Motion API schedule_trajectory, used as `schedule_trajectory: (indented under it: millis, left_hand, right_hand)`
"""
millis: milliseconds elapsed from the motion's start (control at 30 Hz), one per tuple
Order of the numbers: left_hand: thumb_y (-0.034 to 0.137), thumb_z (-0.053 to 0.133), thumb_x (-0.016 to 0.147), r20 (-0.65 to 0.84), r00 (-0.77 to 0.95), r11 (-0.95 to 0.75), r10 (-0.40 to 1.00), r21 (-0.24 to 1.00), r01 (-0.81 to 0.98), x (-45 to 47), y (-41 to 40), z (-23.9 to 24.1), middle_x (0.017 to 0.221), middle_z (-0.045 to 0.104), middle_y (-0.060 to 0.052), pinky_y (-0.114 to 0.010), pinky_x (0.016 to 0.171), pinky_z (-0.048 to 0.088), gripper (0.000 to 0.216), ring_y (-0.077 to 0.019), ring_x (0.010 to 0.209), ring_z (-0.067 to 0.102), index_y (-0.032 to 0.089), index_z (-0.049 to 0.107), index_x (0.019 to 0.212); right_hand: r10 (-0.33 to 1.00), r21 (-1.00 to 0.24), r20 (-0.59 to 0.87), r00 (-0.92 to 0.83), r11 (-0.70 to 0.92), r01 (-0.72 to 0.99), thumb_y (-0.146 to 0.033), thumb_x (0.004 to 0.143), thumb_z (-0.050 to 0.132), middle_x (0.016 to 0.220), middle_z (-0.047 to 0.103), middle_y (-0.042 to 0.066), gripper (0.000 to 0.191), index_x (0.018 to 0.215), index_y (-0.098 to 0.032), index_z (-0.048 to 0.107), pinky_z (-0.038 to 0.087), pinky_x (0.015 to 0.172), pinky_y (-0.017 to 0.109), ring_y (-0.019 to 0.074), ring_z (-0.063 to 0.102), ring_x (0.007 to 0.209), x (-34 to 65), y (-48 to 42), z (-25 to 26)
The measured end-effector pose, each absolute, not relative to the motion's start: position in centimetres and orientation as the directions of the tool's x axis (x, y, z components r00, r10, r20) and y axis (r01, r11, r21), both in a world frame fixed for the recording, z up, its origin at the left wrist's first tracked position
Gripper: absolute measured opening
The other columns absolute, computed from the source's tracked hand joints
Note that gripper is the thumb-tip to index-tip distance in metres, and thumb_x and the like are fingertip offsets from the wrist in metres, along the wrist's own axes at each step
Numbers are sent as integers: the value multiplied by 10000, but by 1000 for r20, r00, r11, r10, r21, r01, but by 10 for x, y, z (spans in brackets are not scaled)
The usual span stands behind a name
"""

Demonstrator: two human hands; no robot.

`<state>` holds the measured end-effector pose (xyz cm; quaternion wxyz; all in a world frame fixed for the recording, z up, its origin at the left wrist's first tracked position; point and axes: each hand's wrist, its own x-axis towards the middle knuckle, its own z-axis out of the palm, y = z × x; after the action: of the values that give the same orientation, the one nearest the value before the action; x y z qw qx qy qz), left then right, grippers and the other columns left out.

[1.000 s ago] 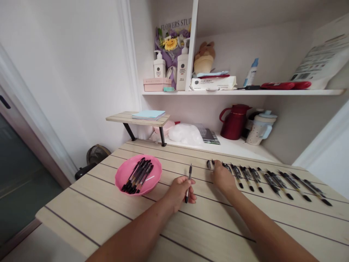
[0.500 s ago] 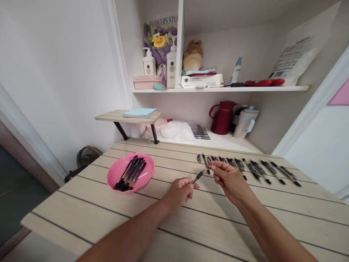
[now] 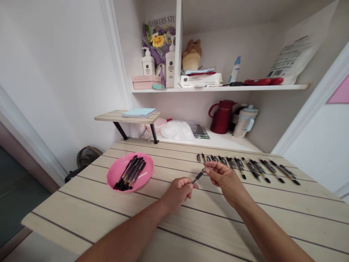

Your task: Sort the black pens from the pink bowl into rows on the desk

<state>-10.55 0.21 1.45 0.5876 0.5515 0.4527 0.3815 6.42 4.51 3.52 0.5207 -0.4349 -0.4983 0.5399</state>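
Observation:
My left hand [image 3: 181, 189] is closed around the barrel of a gel pen [image 3: 197, 177] with a dark grip, its front end pointing up and right. At that end, the thumb and fingers of my right hand [image 3: 222, 178] pinch a small silvery pen tip [image 3: 204, 169], which touches or nearly touches the pen; the fingers partly hide it. Behind my right hand lies a row of pen parts [image 3: 253, 171], black caps and barrels laid side by side. A pink plate [image 3: 111, 182] on the left holds a pile of black pens [image 3: 131, 173] and a thin white stick [image 3: 143, 175].
The slatted wooden table [image 3: 109, 222] carries a small raised shelf [image 3: 109, 116] with blue paper [image 3: 139, 112] on top. Along the back stand a plastic bag [image 3: 177, 131], a red jug [image 3: 222, 116] and a pale tumbler [image 3: 245, 122]. Bottles and packets fill the white shelf [image 3: 152, 90] above.
My right hand has moved left and slightly down, bringing the small tip from a short gap away to the pen's front end. The left hand stays almost in place.

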Motion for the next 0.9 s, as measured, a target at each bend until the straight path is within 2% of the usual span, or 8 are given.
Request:
schedule_trajectory:
  millis: [367,567,700,767,833,900]
  left_hand:
    - [304,419,769,-30,271,-1,962,993,114,-107,4,3,531,424,46,-208,455,187,287,-54,441,267,116,602,885]
    - [305,431,767,17,224,-54,974,986,160,-106,0,8,551,437,37,-204,494,242,304,-70,492,314,107,622,896]
    - [285,427,777,88,242,-130,966,977,166,-106,-2,13,562,442,33,-201,516,262,313,-77,526,344,111,631,937]
    - [281,421,783,86,257,-130,963,979,157,-107,-2,15,559,439,36,-200,511,255,321,-73,515,331,115,629,963]
    - [288,420,786,69,267,-111,961,983,146,-107,-2,15,556,435,38,-199,502,244,330,-69,500,313,117,623,983]
    - [300,423,786,52,269,-93,962,986,141,-106,-1,15,555,435,39,-198,495,235,339,-66,491,303,115,617,993]
  right_hand:
    - [971,-969,-86,-222,-133,-208,-345,552,740,495,407,-61,332,826,-175,659,208,436,219,55,308,460,65,42,35]
    - [978,-977,-59,-199,-97,-187,-382,548,737,517,434,-56,319,758,-166,634,177,422,215,46,293,443,60,41,32]
    - [984,-991,-23,-175,-46,-128,-420,563,722,441,407,-61,309,593,-172,540,190,417,223,55,291,414,59,39,32]
    - [980,-989,-6,-199,-35,-142,-453,598,689,490,475,-33,309,633,-175,557,234,427,225,69,353,438,60,38,35]
    - [971,-977,11,-239,-40,-208,-469,632,657,670,575,15,331,784,-178,613,297,464,230,91,443,524,62,37,38]
    - [967,-967,17,-255,-49,-251,-430,618,683,786,592,34,363,877,-181,631,327,498,233,102,477,592,64,38,40]
